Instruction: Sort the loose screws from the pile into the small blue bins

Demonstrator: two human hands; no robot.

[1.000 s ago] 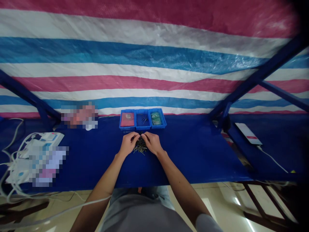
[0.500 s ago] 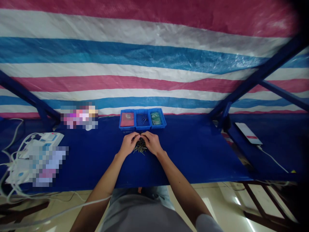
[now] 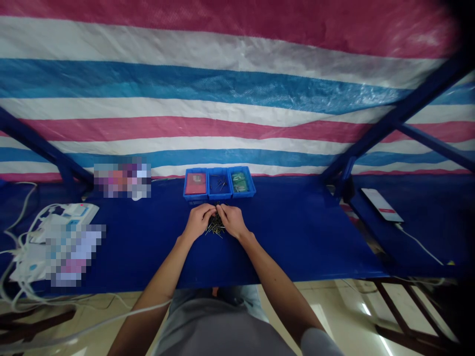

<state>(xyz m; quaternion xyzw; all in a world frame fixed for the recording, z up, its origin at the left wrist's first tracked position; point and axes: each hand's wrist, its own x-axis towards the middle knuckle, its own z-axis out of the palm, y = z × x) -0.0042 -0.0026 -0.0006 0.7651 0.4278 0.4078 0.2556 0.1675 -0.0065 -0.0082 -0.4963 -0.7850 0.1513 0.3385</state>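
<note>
Pins (image 3: 215, 226), L hand (image 3: 198, 222), R hand (image 3: 233, 221), 3 bins (image 3: 218, 197)

I see thin metal pins (image 3: 215, 226) with a dull sheen and blue plastic bins (image 3: 219, 196) with a smooth finish. Behind them hangs a rough woven tarp (image 3: 208, 128), and the floor tiles (image 3: 365, 309) look glossy.

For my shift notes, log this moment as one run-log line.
left hand: cupped at small metal fasteners | right hand: cupped at same pile | behind: three blue bins
</note>
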